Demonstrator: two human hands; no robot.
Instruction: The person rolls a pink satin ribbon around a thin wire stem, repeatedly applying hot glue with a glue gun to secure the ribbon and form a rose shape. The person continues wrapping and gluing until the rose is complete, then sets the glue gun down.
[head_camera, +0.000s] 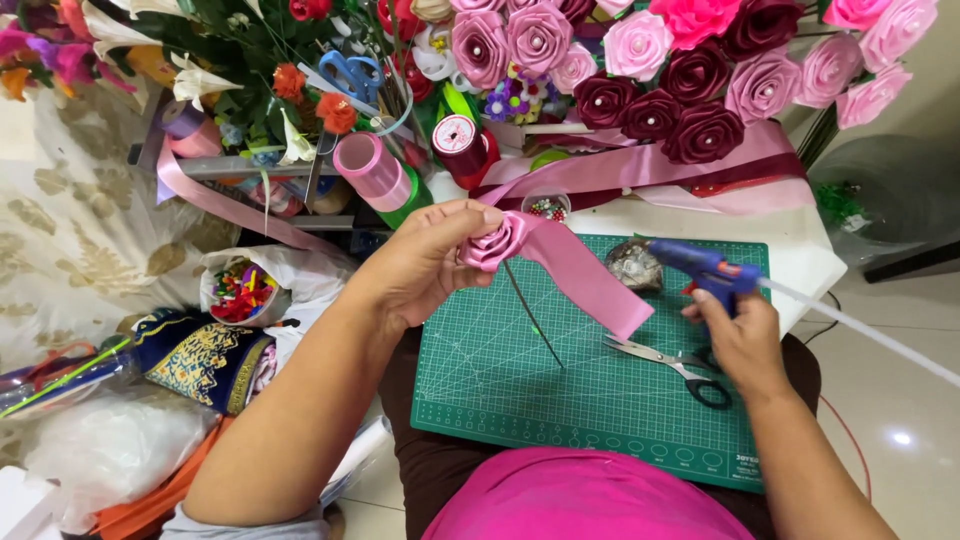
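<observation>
Now the pink ribbon rose (492, 243) sits pinched in my left hand (425, 262) above the green cutting mat's (600, 400) far-left corner, its loose ribbon tail (590, 275) trailing right; my right hand (745, 340) is wrapped tight round a blue glue gun (705, 265) by the mat's right edge, scissors (670, 365) lying just beside it

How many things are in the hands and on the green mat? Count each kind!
Pink ribbon rose, in the left hand: 1
Blue glue gun, in the right hand: 1
Scissors, on the green mat: 1
Shiny crumpled packet, on the mat: 1
Total: 4
</observation>
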